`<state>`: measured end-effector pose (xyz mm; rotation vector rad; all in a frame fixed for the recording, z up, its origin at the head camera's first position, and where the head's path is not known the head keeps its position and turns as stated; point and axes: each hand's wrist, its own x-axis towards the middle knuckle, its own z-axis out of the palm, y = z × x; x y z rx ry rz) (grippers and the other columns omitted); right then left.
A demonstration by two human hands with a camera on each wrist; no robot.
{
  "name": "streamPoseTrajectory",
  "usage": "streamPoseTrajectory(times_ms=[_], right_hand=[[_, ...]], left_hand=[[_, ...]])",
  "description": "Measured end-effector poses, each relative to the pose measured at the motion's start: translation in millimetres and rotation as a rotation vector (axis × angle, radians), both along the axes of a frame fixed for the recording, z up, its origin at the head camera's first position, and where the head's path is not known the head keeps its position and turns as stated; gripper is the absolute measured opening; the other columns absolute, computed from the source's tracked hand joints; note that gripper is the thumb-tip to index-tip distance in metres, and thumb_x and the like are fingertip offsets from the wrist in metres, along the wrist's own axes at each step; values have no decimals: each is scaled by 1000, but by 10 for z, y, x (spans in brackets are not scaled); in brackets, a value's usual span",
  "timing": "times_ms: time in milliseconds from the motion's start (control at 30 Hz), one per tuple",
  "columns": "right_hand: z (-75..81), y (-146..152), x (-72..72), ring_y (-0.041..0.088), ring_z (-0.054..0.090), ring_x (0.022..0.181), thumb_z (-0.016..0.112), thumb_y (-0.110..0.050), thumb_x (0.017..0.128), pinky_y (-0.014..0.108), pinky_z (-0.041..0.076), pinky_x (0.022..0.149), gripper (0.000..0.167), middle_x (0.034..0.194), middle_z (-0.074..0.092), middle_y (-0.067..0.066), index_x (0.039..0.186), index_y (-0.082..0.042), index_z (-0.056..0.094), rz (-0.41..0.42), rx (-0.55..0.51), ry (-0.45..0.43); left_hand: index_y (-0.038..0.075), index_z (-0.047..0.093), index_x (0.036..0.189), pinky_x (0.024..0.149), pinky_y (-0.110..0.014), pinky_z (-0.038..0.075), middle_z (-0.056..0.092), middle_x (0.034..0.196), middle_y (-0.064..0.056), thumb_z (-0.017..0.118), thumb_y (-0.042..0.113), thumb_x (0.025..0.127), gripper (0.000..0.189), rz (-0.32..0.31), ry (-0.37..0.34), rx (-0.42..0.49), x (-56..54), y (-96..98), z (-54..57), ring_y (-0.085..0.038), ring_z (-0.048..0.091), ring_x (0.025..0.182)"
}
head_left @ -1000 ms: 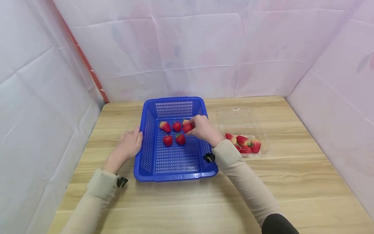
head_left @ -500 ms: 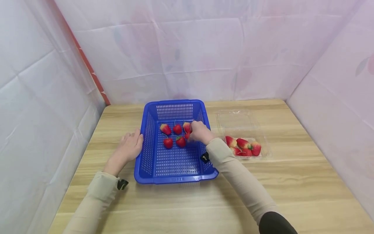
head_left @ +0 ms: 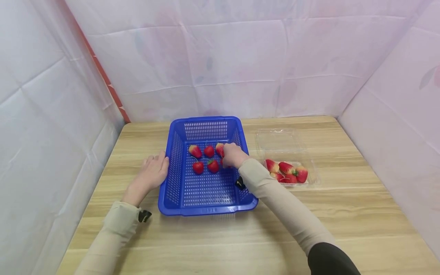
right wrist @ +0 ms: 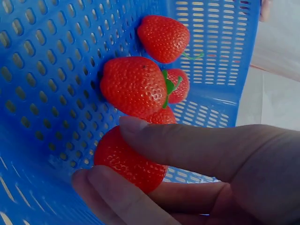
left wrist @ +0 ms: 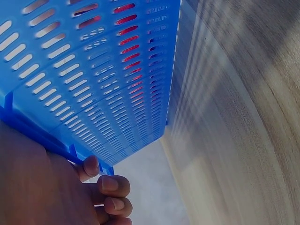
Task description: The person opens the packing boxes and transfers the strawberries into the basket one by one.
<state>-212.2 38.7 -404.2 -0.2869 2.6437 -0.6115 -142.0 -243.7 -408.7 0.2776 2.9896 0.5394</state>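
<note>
Inside the blue plastic basket, my right hand pinches a red strawberry between thumb and fingers, low over the mesh floor. Close beside it lies a larger strawberry with a small green leaf. Several other strawberries, such as one at the back left and one in front, stand in two rough rows in the basket's back half. Against the outside of the basket's left rim rests my left hand. Its thumb touches the rim and its fingers are loosely bent, holding nothing visible.
To the right of the basket, a clear plastic clamshell box lies open on the wooden table. Several strawberries fill its front half. Pale cloth walls enclose the table's back and sides.
My right hand has moved slightly down and toward me inside the basket, bringing its strawberry into the front row's right end. The left hand has stayed at the rim.
</note>
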Motion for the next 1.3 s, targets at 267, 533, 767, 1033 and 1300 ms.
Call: streamPoseTrajectory(times_ms=[267,533,767,1033,1300], right_hand=[[-7,-27,-16,25,68,65,79,5,76,31,56,58,35,105,65,19,107,3,63,-2,-16,-94],[-51,-85,-112,30,70,71,80,9,73,34,57,58,55,123,58,24,123,3,56,-37,23,-194],[-81,-106,-139,28,68,67,84,8,70,30,54,53,62,134,50,25,124,2,55,-16,58,-201],[-87,-122,-146,25,67,63,87,4,68,30,54,53,66,120,58,22,126,1,56,6,89,-205],[-83,-124,-151,25,68,64,87,3,68,29,54,53,64,123,58,22,125,0,57,-25,96,-217]], left_hand=[[6,43,111,81,-47,32,55,91,-13,21,30,108,33,3,-5,-5,0,-3,-8,-35,47,89],[7,43,112,81,-47,33,55,90,-12,20,31,108,34,3,-8,1,-4,-2,-7,-35,47,89],[6,43,114,83,-47,32,56,93,-13,19,32,107,36,6,-10,6,-11,-7,-23,-36,47,92],[6,42,115,82,-47,32,57,93,-13,19,33,108,36,3,-8,7,-9,-13,-22,-36,48,91],[6,43,117,84,-47,32,57,95,-13,18,33,108,38,7,-19,7,-5,-9,-21,-36,47,93]])
